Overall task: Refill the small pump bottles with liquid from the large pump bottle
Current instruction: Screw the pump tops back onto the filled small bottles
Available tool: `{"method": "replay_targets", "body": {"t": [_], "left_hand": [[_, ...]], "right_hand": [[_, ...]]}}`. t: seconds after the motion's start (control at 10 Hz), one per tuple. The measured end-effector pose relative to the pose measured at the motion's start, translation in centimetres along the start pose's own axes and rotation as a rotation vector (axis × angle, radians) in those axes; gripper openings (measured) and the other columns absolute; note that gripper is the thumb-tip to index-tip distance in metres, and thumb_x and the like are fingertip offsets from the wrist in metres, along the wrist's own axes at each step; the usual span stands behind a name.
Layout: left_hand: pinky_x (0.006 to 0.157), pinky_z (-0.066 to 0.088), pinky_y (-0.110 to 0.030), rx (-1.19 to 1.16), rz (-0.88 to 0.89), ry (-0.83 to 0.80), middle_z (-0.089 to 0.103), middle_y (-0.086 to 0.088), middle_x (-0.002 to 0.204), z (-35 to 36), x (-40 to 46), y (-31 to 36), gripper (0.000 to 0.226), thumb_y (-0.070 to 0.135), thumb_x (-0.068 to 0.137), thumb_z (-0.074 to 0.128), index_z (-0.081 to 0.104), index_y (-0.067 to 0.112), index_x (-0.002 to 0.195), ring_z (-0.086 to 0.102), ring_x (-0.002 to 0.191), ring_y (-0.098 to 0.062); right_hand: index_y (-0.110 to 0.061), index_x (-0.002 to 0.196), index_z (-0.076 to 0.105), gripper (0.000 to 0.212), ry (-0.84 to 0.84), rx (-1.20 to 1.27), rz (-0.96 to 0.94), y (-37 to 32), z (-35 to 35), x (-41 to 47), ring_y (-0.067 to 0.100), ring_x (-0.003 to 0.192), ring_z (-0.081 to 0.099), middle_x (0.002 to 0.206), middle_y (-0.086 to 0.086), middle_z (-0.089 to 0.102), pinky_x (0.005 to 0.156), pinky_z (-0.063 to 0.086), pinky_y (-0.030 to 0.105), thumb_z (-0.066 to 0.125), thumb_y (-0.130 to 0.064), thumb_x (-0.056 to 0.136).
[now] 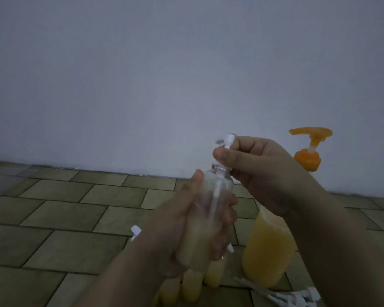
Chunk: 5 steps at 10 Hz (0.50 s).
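Behind everything you face a plain pale wall (186, 74), and below it the tiled floor (64, 218) carries all your things. The large bottle (268, 251), filled with orange-yellow liquid, stands on the floor at your right, partly behind your right forearm; its orange pump head (309, 149) shows above your right wrist, against the wall. Your left hand (186, 229) has a closed grip around the body of a small clear bottle (208, 209), fingers curled round it, holding it up in front of you with its neck tilted a little to the right (pale liquid sits in its lower part, though the blur makes the level hard to judge). Your right hand (253, 165) pinches the small white pump (227, 141) between thumb and fingertips at the bottle's neck, with the pump's thin tube running down inside the clear bottle. Below your left hand, a row of small filled bottles (211, 275) lies close together on the floor, just beside the large bottle. A few loose white pumps (297, 295) with their tubes lie on the floor near the lower right, and another white pump (135, 232) peeks out left of your left wrist.
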<state>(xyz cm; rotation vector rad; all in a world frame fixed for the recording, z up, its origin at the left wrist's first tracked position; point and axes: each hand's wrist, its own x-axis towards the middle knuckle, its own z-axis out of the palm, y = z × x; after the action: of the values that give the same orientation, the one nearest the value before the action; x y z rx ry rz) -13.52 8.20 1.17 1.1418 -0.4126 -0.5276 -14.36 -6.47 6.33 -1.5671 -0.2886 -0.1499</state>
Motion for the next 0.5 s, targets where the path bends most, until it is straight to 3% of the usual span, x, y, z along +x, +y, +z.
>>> {"method": "replay_targets", "body": {"t": [0.1,0.2,0.3,0.4,0.5], "left_hand": [[0.051,0.047,-0.027,0.206,0.110,-0.001,0.062,-0.012,0.074,0.0,-0.5,-0.1,0.056,0.059,0.070,0.048,0.064,0.007,0.082,0.057,0.054,-0.017],[0.052,0.048,-0.029,0.209,0.164,0.027,0.063,-0.014,0.076,-0.7,-0.2,-0.3,0.049,0.055,0.083,0.045,0.067,0.011,0.084,0.055,0.057,-0.023],[0.052,0.049,-0.030,0.201,0.194,0.025,0.064,-0.014,0.075,-0.8,0.1,-0.3,0.051,0.057,0.085,0.045,0.068,0.011,0.084,0.056,0.056,-0.023],[0.053,0.049,-0.031,0.202,0.210,0.016,0.064,-0.013,0.073,-0.7,0.0,-0.3,0.050,0.056,0.084,0.045,0.068,0.012,0.082,0.057,0.055,-0.024],[0.049,0.048,-0.031,0.342,0.268,0.066,0.064,-0.010,0.071,-0.6,0.1,-0.4,0.049,0.060,0.077,0.052,0.065,0.013,0.081,0.057,0.053,-0.021]], "right_hand": [[0.006,0.080,0.064,0.049,0.110,-0.110,0.032,0.3,-0.4,-0.1,0.014,0.071,0.062,0.068,0.003,0.065,0.075,0.054,0.030,0.069,-0.040,0.064],[-0.002,0.097,0.069,0.032,0.049,0.211,0.080,0.6,-0.4,-0.3,0.024,0.095,0.067,0.093,0.010,0.072,0.088,0.053,0.037,0.058,-0.023,0.075],[-0.001,0.102,0.065,0.034,-0.013,0.323,0.086,1.3,0.1,-0.4,0.021,0.085,0.068,0.090,0.010,0.071,0.070,0.057,0.031,0.056,-0.017,0.074],[0.001,0.100,0.064,0.034,-0.023,0.312,0.065,1.1,0.5,-0.4,0.013,0.072,0.064,0.080,0.000,0.069,0.061,0.054,0.027,0.056,-0.019,0.072],[0.003,0.088,0.057,0.035,-0.008,0.242,0.051,1.1,0.8,-0.2,0.016,0.064,0.060,0.071,0.005,0.062,0.055,0.051,0.028,0.068,-0.022,0.067]]}}
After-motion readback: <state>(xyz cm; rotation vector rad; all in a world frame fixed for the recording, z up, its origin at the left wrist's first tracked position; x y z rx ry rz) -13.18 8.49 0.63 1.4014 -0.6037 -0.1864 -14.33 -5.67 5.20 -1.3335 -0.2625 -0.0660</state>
